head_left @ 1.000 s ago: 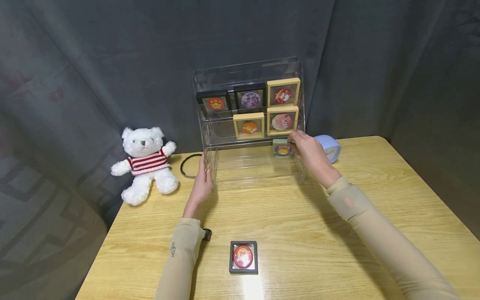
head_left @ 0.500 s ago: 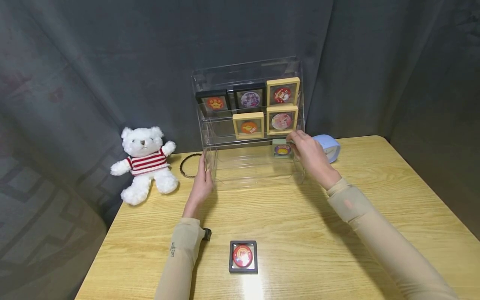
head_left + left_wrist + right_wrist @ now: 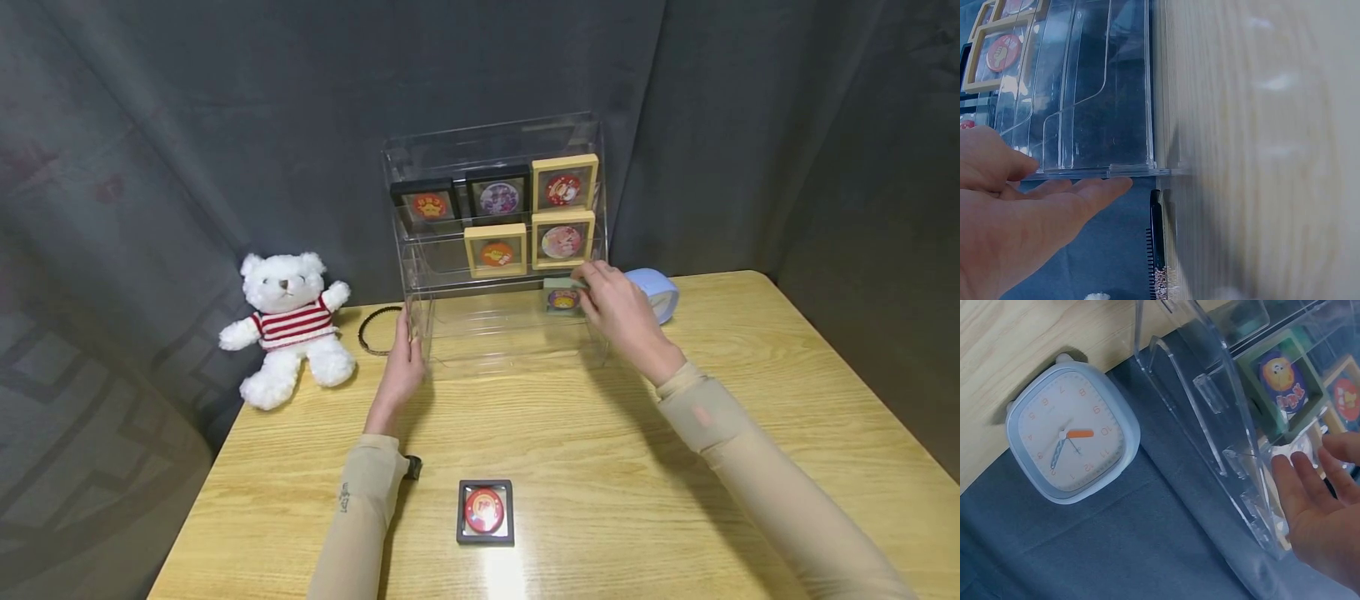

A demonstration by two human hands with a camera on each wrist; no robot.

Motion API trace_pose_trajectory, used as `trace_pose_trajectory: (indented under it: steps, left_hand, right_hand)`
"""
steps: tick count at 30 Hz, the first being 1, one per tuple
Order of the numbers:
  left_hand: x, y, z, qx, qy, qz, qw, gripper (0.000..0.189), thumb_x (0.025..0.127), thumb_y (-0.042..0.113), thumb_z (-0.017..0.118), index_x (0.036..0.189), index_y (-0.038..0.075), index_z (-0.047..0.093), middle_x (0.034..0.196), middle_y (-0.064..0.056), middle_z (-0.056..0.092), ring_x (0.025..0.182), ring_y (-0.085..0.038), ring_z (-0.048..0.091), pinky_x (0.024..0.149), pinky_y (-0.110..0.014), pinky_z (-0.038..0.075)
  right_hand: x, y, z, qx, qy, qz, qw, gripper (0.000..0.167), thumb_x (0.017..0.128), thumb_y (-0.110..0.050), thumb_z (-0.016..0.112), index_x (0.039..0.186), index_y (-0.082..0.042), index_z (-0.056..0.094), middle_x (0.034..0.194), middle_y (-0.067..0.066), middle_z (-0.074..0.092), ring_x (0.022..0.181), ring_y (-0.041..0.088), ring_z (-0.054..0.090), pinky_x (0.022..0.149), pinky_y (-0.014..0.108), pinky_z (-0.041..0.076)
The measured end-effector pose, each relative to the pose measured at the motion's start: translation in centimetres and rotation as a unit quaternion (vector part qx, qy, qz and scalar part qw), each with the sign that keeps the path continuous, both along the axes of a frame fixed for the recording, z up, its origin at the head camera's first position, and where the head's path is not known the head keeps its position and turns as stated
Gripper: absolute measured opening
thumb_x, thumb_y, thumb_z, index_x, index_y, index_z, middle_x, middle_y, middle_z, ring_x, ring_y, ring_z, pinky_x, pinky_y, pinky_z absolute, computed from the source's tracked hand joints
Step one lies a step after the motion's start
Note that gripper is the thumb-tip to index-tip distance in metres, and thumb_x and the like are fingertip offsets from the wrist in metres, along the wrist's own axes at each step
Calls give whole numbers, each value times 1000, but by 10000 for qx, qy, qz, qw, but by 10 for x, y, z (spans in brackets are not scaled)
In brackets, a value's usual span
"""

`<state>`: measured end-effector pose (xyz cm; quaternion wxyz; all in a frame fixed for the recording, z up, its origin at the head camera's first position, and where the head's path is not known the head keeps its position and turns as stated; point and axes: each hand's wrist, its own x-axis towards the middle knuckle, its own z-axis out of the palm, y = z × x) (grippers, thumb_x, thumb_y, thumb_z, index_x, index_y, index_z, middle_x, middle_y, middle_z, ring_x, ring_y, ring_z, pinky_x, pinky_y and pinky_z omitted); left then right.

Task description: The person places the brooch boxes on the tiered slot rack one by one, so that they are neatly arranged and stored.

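A clear tiered display rack stands at the back of the table. My left hand holds its left side panel, with the thumb toward the front and the fingers straight along the outside in the left wrist view. A small green badge frame with a purple and yellow badge stands at the right end of the lowest tier. My right hand is at that frame's upper right corner and covers part of it. In the right wrist view, my right fingertips are loosely bent, right by the frame's top edge.
Black and yellow badge frames fill places on the upper tiers. A blue clock stands right of the rack. A white teddy bear and a black headband are on the left. One black frame lies near the front.
Both hands and the green badge frame keep nearly the same places. The whole head view shifts very slightly.
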<state>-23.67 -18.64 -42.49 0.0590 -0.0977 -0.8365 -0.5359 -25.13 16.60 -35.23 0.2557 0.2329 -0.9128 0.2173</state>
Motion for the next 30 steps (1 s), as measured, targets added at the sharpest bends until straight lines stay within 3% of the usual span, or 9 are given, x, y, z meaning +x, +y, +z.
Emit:
trace_pose_trajectory:
  steps: [6,10,13,17,23,27,30]
  left_hand:
    - [1,0,2,-32,47,-14,10000,68,114,-1,27,173,14,-3,178,-17,6,161,-37,14,132,-51,14]
    - [2,0,3,24,4,-22,10000,68,114,0,27,173,16,-3,178,-16,7,161,-37,16,131,-51,19]
    - [3,0,2,42,-25,-24,10000,68,114,0,26,173,17,-4,178,-16,6,160,-39,19,126,-52,26]
    - [4,0,1,-15,-22,-2,10000,68,115,1,26,173,17,-4,178,-15,5,160,-39,19,127,-51,26]
    - [2,0,0,-4,41,9,10000,67,115,2,26,174,16,-3,178,-19,9,159,-41,20,129,-53,24]
    - [1,0,0,-16,115,3,9999,68,114,-1,27,173,14,-2,177,-19,9,161,-39,17,131,-52,15]
    - [0,0,-1,-16,93,-19,10000,67,114,0,27,173,14,-3,178,-18,8,161,-38,16,131,-52,16]
  right_hand:
    - [8,-6,1,-75,-10,53,10000,23,101,0,68,123,8,67,113,26,70,85,38,65,65,51,57]
    - [18,-14,-2,-244,48,390,9989,25,101,-1,69,124,8,66,116,27,71,96,43,71,74,55,61]
    - [29,-23,-6,-365,-93,719,9967,29,101,-2,71,126,10,65,121,27,71,109,45,70,88,58,61]
    - [47,-37,-13,-510,-610,1096,9908,34,102,-7,72,130,10,65,126,25,70,113,43,70,97,56,60]
    - [76,-55,-23,-626,-1333,1475,9780,33,102,-10,73,129,7,67,126,21,72,109,40,72,95,51,62]
    - [96,-65,-30,-464,-1817,1750,9665,37,103,-15,73,133,6,65,128,20,71,113,38,71,99,50,60]
    - [108,-72,-36,-143,-2077,1981,9578,44,104,-21,72,137,6,63,131,21,70,120,39,68,105,52,57]
